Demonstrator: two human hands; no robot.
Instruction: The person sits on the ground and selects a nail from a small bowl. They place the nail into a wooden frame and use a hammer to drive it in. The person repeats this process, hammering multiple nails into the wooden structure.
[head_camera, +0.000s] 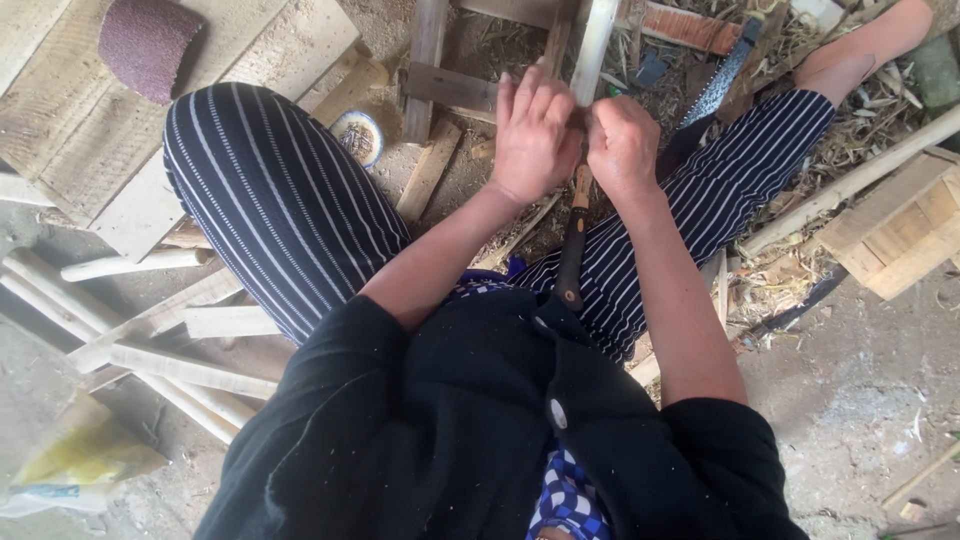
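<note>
My left hand (535, 130) and my right hand (622, 145) are pressed together in front of me, both closed around a tool with a wooden and dark handle (573, 245) that runs down toward my lap. A pale wooden stick (594, 45) rises from between the hands toward the top of the view. What the fingers grip at the stick's lower end is hidden. I sit with striped trousers, knees apart, above a wooden frame (440, 85) on the ground.
A saw blade (718, 85) lies by my right leg. Peeled sticks (150, 350) lie at left, boards with a sandpaper piece (145, 40) at top left, a wooden crate (900, 230) at right, a small round tin (358, 135) near my knee.
</note>
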